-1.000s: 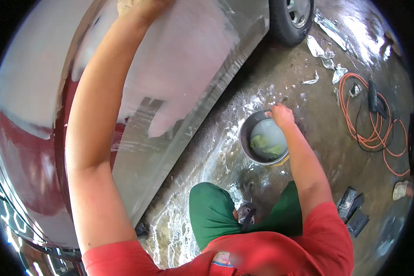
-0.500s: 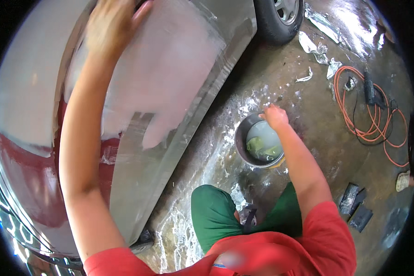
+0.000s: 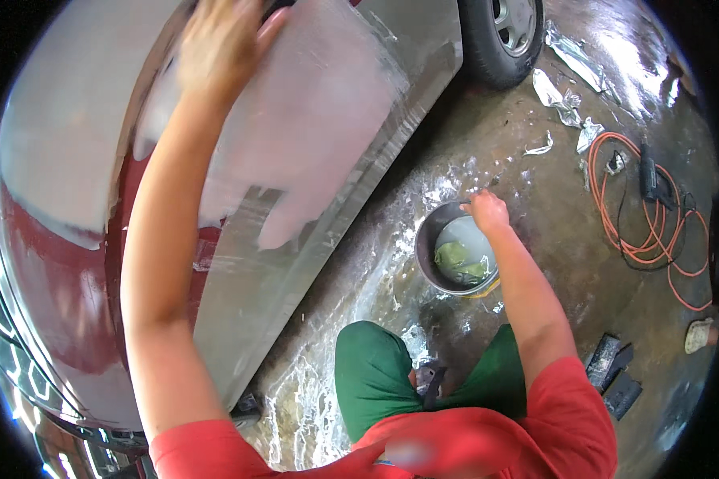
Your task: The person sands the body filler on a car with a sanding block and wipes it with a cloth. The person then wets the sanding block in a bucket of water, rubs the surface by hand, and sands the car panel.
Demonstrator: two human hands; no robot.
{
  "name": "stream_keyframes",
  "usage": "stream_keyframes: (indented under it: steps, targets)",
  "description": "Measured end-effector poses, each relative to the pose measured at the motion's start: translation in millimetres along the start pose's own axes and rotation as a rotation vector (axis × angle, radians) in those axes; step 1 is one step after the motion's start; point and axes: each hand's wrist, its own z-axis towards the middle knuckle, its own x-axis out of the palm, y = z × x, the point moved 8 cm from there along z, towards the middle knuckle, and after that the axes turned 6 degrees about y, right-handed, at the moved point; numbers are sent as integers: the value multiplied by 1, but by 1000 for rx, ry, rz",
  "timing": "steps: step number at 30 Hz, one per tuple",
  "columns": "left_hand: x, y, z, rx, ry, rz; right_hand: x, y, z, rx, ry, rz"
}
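My left hand (image 3: 220,52) reaches up against the car's side panel (image 3: 311,112), which is sanded to grey and pinkish patches over dark red paint. A dark object (image 3: 277,7) shows beside its thumb; the fingertips are cut off by the top edge. With my right hand (image 3: 487,211) I grip the rim of a dark bucket (image 3: 426,254) on the floor, fingers curled over its edge. Inside lies cloudy water (image 3: 465,234) with a green cloth-like piece (image 3: 453,257) in it.
A car wheel (image 3: 501,40) stands at the top. Crumpled silvery sheets (image 3: 553,88) lie near it. At the right are a coiled orange hose (image 3: 605,199), a black tool (image 3: 649,174) and black blocks (image 3: 613,367). White residue streaks the wet floor (image 3: 303,399). Another person's shoe (image 3: 697,336) shows at the right edge.
The view has shifted a little, so the car and floor things sit slightly further right. My left hand has moved slightly along the panel. My right hand stays on the bucket's rim.
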Motion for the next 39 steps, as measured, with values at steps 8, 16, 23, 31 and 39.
stream_keyframes:
  steps: [8,16,23,31,39]
  targets:
    - [-10,16,-73,-41,-46,-47,4,-17,-3,16,19,-4]
    - [-23,-2,7,110,-129,-171,1,1,0,-1,-7,14]
    - [-19,23,-94,65,-96,-67,0,-14,-3,28,-1,-20]
    - [-24,-1,16,147,-110,-206,-3,3,0,-2,0,-25]
    - [-18,25,-98,84,-47,-116,4,-11,-2,29,13,-56]
